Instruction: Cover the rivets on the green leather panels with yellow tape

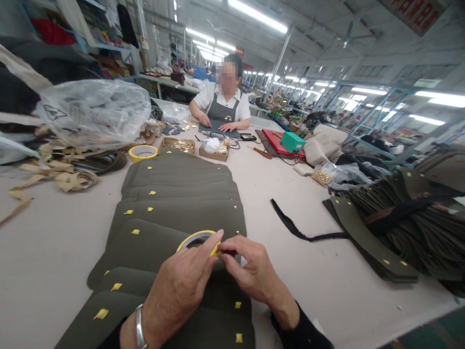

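Observation:
My left hand (181,278) grips a roll of yellow tape (192,238) above overlapping dark olive panels (181,182). At the roll's right side, my right hand (254,269) is closed in a pinch on the tape's edge. Something small and dark shows between its fingers, too hidden to name. Small yellow tape pieces (135,232) are stuck along the panels' left side, with others (238,305) at the lower right. Tiny metal studs (235,207) show near the right edge of some panels.
Another tape roll (143,153) lies beyond the panels, near boxes of gold-coloured fittings (178,145). A co-worker (227,104) sits across the table. To the right lie a black strap (290,225) and a stack of olive pieces (366,237); beige webbing (76,180) lies left.

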{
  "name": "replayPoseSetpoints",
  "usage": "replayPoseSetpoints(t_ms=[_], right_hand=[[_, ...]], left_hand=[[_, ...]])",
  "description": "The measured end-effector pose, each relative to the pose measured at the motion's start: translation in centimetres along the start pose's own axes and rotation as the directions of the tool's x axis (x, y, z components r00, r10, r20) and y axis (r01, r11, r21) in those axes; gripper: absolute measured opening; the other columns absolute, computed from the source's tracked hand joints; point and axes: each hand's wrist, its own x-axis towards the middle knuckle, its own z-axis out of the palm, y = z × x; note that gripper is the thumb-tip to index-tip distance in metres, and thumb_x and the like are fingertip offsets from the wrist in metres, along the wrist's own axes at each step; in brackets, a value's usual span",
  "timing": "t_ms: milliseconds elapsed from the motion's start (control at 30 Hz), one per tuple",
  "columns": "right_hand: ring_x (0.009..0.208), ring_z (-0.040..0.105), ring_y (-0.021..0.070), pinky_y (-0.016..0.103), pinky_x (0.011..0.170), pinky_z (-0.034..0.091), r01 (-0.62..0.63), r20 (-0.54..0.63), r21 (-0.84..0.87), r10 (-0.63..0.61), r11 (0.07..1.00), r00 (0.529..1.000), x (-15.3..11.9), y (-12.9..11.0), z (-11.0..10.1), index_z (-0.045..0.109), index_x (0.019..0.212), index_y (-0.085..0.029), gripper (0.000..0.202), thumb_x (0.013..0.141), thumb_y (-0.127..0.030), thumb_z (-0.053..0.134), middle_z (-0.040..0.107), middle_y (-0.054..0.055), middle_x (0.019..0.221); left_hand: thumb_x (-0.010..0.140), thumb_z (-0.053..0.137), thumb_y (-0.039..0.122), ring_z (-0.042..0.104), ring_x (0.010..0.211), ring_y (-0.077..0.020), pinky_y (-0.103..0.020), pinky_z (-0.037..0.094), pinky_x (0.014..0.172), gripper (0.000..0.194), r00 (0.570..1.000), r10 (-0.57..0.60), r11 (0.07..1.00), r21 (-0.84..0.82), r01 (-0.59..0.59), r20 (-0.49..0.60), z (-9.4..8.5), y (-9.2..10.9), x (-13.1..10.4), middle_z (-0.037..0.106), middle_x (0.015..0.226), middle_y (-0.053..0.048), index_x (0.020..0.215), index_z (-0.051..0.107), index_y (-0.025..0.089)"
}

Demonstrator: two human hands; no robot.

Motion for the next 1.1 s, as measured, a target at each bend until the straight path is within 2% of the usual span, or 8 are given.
replayPoseSetpoints(t_ms=[267,467,567,667,767,833,933,1100], right_hand=[[0.076,0.063,0.0171,0.028,0.069,0.053,0.222,0.010,-0.205,-0.225,0.953,0.974,-0.3,0.7,0.6,0.063,0.092,-0.019,0.019,0.085,-0.007,0.050,0.070,0.006,0.084],[0.063,0.062,0.0153,0.026,0.061,0.050,0.215,-0.099,-0.287,-0.252,0.933,0.963,-0.7,1.2,1.0,0.061,0.082,-0.019,0.018,0.080,-0.004,0.051,0.066,0.003,0.069],[0.059,0.061,0.0143,0.025,0.058,0.049,0.091,-0.164,-0.243,-0.133,0.966,0.977,-0.6,1.0,1.1,0.065,0.078,-0.018,0.017,0.077,-0.006,0.052,0.065,0.002,0.065],[0.051,0.059,0.0125,0.023,0.050,0.046,-0.195,-0.205,-0.018,0.187,0.981,0.961,-0.3,0.7,1.0,0.066,0.071,-0.018,0.012,0.077,-0.012,0.057,0.065,0.001,0.060],[0.048,0.059,0.0124,0.022,0.047,0.047,-0.444,-0.157,0.279,0.497,0.851,0.854,0.2,1.6,0.4,0.065,0.068,-0.017,0.009,0.076,-0.020,0.061,0.065,0.000,0.055],[0.046,0.060,0.0129,0.023,0.048,0.049,-0.538,-0.106,0.386,0.616,0.749,0.781,0.5,3.1,-0.3,0.065,0.069,-0.015,0.012,0.074,-0.026,0.065,0.064,0.000,0.053],[0.047,0.059,0.0118,0.023,0.050,0.049,-0.620,-0.019,0.387,0.678,0.683,0.735,0.7,5.8,-1.3,0.067,0.073,-0.013,0.022,0.075,-0.035,0.067,0.064,0.000,0.055],[0.047,0.051,0.0100,0.021,0.047,0.039,-0.626,-0.001,0.109,0.629,0.773,0.777,0.7,7.7,-1.8,0.064,0.075,-0.017,0.020,0.084,-0.033,0.057,0.060,-0.003,0.058]], left_hand=[[0.100,0.036,0.021,0.070,0.078,-0.0168,-0.030,0.055,0.071,0.042,0.998,-0.021,1.000,0.019,0.020,0.051,-0.1,0.7,-0.2,0.074,0.102,-0.006,0.142,0.034,0.016],[0.099,0.038,0.022,0.070,0.076,-0.0158,-0.028,0.053,0.065,0.021,0.983,-0.116,0.990,-0.066,0.126,0.141,0.2,0.6,0.0,0.073,0.093,-0.001,0.112,0.055,0.023],[0.097,0.039,0.018,0.067,0.072,-0.0159,-0.027,0.051,0.063,0.020,0.980,-0.095,0.991,-0.075,0.109,0.173,0.4,0.5,0.7,0.069,0.082,0.000,0.097,0.058,0.023],[0.096,0.040,0.015,0.064,0.069,-0.0153,-0.026,0.049,0.063,0.022,0.994,-0.023,0.996,-0.083,0.031,0.103,0.6,0.7,1.7,0.065,0.075,0.000,0.090,0.060,0.021],[0.096,0.042,0.014,0.061,0.067,-0.0134,-0.024,0.048,0.065,0.021,0.999,0.039,0.993,-0.114,-0.038,0.004,0.9,1.0,2.3,0.063,0.071,-0.001,0.088,0.060,0.019],[0.096,0.042,0.014,0.060,0.068,-0.0136,-0.025,0.048,0.067,0.021,0.998,0.054,0.995,-0.085,-0.055,-0.017,1.2,1.1,2.3,0.063,0.072,-0.001,0.088,0.061,0.019],[0.095,0.043,0.013,0.059,0.070,-0.0165,-0.030,0.047,0.067,0.019,0.997,0.021,0.999,0.032,-0.024,0.078,2.0,0.5,1.9,0.063,0.077,-0.002,0.088,0.060,0.019],[0.089,0.052,0.010,0.058,0.083,-0.0245,-0.038,0.049,0.071,0.014,0.932,-0.080,0.983,0.185,0.014,0.353,3.5,-0.8,1.7,0.064,0.090,-0.004,0.094,0.060,0.020]])
